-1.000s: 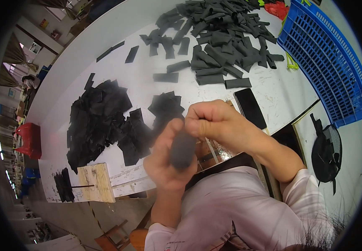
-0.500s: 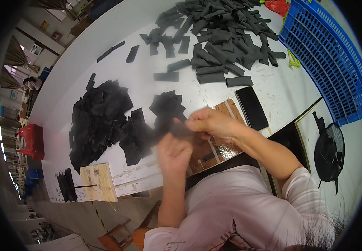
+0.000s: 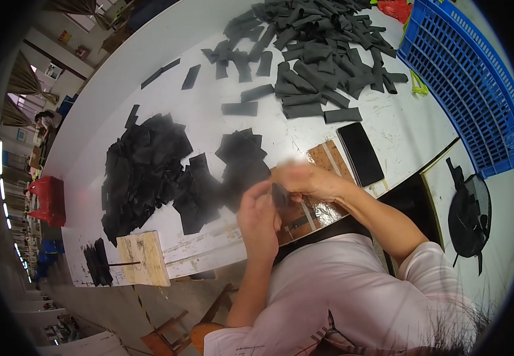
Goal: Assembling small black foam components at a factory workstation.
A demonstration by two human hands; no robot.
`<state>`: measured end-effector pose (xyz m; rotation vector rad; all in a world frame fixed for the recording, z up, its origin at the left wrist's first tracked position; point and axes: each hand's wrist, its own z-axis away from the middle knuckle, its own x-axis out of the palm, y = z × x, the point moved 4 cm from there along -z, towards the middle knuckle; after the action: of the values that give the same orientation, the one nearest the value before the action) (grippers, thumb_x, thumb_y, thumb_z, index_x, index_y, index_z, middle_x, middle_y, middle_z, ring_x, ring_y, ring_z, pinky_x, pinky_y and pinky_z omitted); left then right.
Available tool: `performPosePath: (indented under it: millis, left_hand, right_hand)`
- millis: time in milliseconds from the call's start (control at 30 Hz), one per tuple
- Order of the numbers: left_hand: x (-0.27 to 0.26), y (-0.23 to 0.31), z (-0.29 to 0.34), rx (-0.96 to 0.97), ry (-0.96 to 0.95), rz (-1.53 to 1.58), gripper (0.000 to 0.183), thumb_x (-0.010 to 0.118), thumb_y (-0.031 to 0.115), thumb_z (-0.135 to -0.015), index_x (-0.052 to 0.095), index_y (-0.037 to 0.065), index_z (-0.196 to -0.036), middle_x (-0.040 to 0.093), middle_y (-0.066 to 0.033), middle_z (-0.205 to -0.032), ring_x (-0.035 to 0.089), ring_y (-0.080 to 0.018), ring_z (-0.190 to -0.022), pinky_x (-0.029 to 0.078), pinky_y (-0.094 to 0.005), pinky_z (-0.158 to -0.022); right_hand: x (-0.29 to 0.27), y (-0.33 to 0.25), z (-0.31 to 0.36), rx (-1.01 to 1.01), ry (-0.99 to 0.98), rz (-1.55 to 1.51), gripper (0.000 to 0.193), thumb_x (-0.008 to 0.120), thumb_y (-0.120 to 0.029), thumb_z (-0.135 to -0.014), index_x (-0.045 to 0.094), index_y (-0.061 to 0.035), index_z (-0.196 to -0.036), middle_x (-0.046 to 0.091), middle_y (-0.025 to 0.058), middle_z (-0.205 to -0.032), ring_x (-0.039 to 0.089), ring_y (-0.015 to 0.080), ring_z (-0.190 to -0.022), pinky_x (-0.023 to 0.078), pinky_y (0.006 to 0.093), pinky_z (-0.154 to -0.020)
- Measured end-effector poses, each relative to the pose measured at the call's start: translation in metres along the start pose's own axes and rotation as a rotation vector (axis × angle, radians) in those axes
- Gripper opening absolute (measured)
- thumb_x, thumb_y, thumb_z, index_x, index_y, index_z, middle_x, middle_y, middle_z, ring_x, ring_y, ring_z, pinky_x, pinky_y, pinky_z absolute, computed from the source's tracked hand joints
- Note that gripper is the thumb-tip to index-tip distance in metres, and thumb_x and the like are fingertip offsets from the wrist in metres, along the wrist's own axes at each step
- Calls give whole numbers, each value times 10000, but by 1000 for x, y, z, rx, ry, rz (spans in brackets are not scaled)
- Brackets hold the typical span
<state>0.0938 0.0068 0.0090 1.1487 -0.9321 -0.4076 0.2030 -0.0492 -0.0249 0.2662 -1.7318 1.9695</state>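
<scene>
My left hand (image 3: pixel 259 215) and my right hand (image 3: pixel 308 180) meet at the front of the white table, above a brown board. Between them is a small dark fabric piece (image 3: pixel 280 196), partly covered by the fingers; my right hand is smeared by motion, its fingers closed over the piece. The left fingers bend around its near side. Just left of the hands lies a small stack of flat black fabric pieces (image 3: pixel 240 148). Farther left spreads a larger heap of flat black pieces (image 3: pixel 144 154). Rolled dark grey fabric tubes (image 3: pixel 316 71) are piled at the far side.
A black phone (image 3: pixel 360 154) lies right of the brown board (image 3: pixel 331 155). A blue plastic crate (image 3: pixel 464 83) stands at the right, near a black mesh bag (image 3: pixel 469 216). At the left front edge sits a wooden block (image 3: pixel 143 258) with a rod, and a red bag (image 3: pixel 47 200) hangs beyond.
My left hand has moved right and turned upward, closer to my right hand. The dark piece has shifted down and right between them. The piles look the same.
</scene>
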Motion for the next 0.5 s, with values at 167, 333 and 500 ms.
performPosePath:
  millis: [167,333,500]
  left_hand:
    - [8,38,-9,657,-72,-771,255,516,56,-809,499,-17,-1052,539,-79,-945,498,-93,-764,413,-211,-669]
    - [3,39,-3,677,30,-357,61,516,18,-800,519,-38,-826,559,-123,-857,516,-157,-797,419,-273,-730]
    - [-12,14,2,438,149,144,100,492,60,-828,490,-31,-868,556,-130,-864,536,-187,-797,447,-336,-746]
  right_hand:
    - [2,-14,7,-30,123,223,225,521,-226,-808,526,-26,-705,473,-2,-628,416,53,-553,336,201,-469]
    - [36,-72,35,-684,310,952,209,573,-190,-722,512,6,-691,514,69,-712,494,169,-642,396,290,-503]
    - [48,-72,34,-653,224,1621,174,591,-192,-678,525,-30,-681,525,70,-695,536,241,-696,408,336,-513]
